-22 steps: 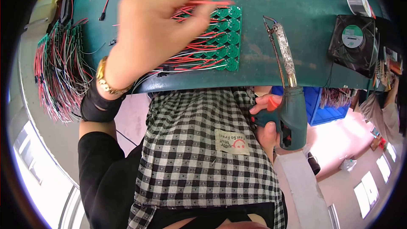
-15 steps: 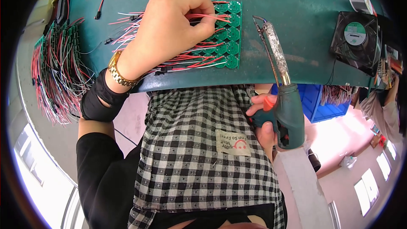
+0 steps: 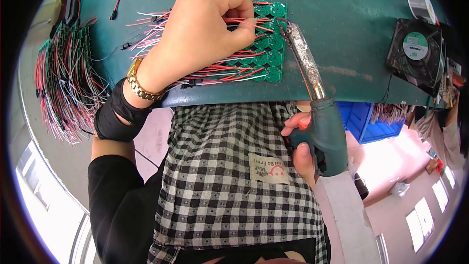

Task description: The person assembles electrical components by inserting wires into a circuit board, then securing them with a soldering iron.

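Red wires (image 3: 264,26) are pinched between the thumb and forefinger of my left hand (image 3: 210,22), their ends over a green circuit board panel (image 3: 274,58). Round units in rows make up the panel, which lies on the table near its front edge. Red and white wires (image 3: 229,74) with black plugs trail left from it, partly under my hand. My right hand (image 3: 302,142) grips a soldering gun (image 3: 326,122) by its handle. The gun's dark tip is at the panel's right side, close to the held wire ends; whether it touches them I cannot tell.
At the left edge hangs a thick bundle of wired boards (image 3: 68,78). A black fan (image 3: 415,54) and a solder spool (image 3: 421,9) stand on the green table (image 3: 342,34) at the right. Below the table edge is a blue crate (image 3: 373,127). Another person's arm (image 3: 447,132) shows far right.
The soldering gun has moved left, bringing its tip from beside the panel to its right-hand units. My left hand keeps its pinch on the red wires. The view has shifted slightly.
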`<state>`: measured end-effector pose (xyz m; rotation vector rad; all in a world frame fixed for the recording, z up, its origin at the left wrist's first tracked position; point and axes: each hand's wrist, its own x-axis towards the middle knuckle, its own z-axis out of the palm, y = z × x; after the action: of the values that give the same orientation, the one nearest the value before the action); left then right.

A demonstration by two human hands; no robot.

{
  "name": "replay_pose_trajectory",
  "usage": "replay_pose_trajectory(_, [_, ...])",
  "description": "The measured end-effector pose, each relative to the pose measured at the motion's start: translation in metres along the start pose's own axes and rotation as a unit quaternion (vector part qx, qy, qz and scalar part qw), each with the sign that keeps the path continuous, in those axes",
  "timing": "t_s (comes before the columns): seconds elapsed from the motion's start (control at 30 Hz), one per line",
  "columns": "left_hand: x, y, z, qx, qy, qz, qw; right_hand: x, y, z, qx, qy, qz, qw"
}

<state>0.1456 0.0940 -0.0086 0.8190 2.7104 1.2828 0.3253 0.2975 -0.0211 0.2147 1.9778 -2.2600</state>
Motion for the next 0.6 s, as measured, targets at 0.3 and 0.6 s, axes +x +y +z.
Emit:
replay_pose_trajectory(0.3, [0.002,0.002,0.000,0.021,-0.007,-0.003,1.000,-0.004,0.011,0.001,-0.044,-0.006,-0.023,0.999])
replay_pose_trajectory(0.6, [0.003,0.002,-0.001,0.031,-0.008,-0.017,0.999,0.002,-0.014,-0.009,-0.038,-0.031,-0.063,0.997])
